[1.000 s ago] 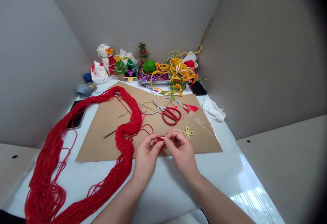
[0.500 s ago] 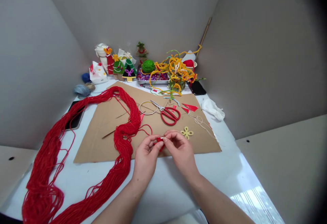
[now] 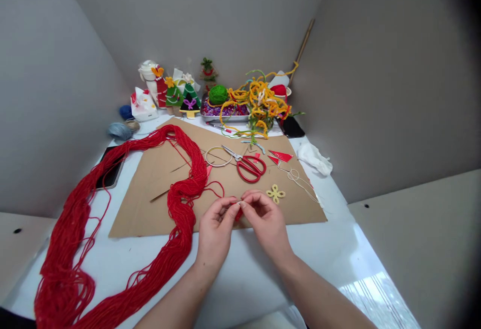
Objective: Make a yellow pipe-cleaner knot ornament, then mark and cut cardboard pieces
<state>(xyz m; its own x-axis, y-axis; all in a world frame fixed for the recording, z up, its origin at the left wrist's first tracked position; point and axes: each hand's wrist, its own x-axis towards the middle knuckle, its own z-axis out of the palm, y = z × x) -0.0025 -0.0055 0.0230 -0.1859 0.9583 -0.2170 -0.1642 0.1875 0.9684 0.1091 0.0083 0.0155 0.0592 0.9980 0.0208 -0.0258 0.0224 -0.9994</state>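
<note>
My left hand (image 3: 215,229) and my right hand (image 3: 265,219) meet over the near edge of a brown cardboard sheet (image 3: 150,204). Both pinch a small red piece (image 3: 238,212) between their fingertips, and most of it is hidden by the fingers. A thin red cord (image 3: 216,189) runs from it toward a thick bundle of red cord (image 3: 112,219) that loops across the table on the left. Red-handled scissors (image 3: 248,165) lie on the cardboard just beyond my hands. A pale knotted flower shape (image 3: 275,194) rests right of my right hand.
A metal ring (image 3: 216,156), red paper triangles (image 3: 280,157) and pale string (image 3: 300,181) lie on the cardboard. Felt ornaments (image 3: 176,93), a tray of beads (image 3: 224,111) with a green yarn ball, and tangled orange cord (image 3: 261,101) crowd the back. A phone (image 3: 110,171) lies left, white cloth (image 3: 314,157) right.
My fingertips have closed tighter over the small red piece, so less of it shows. The view shifted slightly; nothing else on the table moved.
</note>
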